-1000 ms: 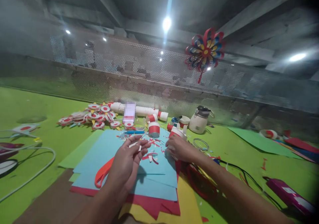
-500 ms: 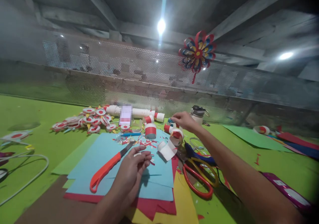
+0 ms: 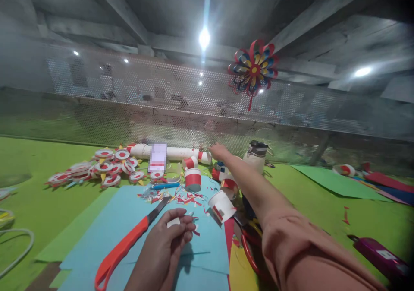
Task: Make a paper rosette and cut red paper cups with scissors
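Observation:
My left hand (image 3: 174, 235) hovers over the light blue paper sheets (image 3: 123, 213), fingers curled around a small white piece (image 3: 174, 222), perhaps paper. An orange-handled knife (image 3: 126, 248) lies left of it, and a white paper ring with a red patch (image 3: 222, 207) is to its right. Stretched far forward, my right hand (image 3: 220, 152) is by the right end of a long white paper tube (image 3: 181, 153); its fingertips are small and blurred, and whether they touch the tube is unclear. Red and white paper rings (image 3: 193, 179) stand between the hands. Red-handled scissors (image 3: 250, 256) are partly hidden under my right arm.
Red and white paper wheels (image 3: 105, 166) are heaped at the left. A blue pen (image 3: 164, 186) lies among paper scraps (image 3: 187, 198). A lidded bottle (image 3: 255, 155) stands behind my right arm. A purple device (image 3: 378, 256) lies at the right. A perforated screen (image 3: 181, 96) borders the table.
My right hand has moved forward and left, away from the small items by the bottle to the tube's end. My left hand stays nearly in place. The view has shifted slightly.

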{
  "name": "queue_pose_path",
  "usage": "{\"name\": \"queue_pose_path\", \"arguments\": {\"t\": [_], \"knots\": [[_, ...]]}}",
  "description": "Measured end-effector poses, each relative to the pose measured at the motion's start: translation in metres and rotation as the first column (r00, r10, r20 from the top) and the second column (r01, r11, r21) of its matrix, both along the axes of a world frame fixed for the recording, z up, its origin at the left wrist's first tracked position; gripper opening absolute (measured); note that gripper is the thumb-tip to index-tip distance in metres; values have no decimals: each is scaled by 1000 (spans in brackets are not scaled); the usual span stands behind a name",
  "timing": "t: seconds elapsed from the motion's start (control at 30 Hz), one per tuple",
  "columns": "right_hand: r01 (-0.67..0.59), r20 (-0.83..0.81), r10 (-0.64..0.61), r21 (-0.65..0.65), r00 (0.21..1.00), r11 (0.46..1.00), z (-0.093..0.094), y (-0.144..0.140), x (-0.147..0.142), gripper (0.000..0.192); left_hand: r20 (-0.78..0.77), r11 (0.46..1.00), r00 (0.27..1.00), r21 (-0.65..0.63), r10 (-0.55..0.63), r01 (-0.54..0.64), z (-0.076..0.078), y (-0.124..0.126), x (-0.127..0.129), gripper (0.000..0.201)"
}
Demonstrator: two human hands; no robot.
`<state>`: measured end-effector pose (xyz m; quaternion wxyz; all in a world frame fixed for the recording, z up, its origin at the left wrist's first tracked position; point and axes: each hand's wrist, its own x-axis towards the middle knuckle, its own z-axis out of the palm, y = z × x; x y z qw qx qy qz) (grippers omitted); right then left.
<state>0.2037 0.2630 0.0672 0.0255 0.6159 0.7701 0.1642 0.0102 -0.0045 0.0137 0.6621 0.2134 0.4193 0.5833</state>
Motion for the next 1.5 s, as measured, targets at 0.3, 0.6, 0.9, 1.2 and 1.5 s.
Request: {"name": "queue_pose_path", "arguments": {"t": [0.3,0.6,0.9,1.2,1.5], "knots": [[-68,-1,68,-40,998,997,-14,11,-3,30,10,998,1000,-57,4,-3,2,4,-4,25],[93,-50,-90,57,995,994,42,-12,10,30,-29,1000,999,10,19,-18,4,2,-4,35],[-32,-109,47,138,993,990,50,-139,7,24,-42,997,999,72,31,-28,9,1,-4,33],[-183,-367,129,-117,921,976,45,-195,-29,18,-36,850,996,524,85,-53,70,11,-7,22],[-309,-632,1,-377,775,873,42,-217,-49,23,-675,753,718,560,171,346,75,20,7,12]]}}
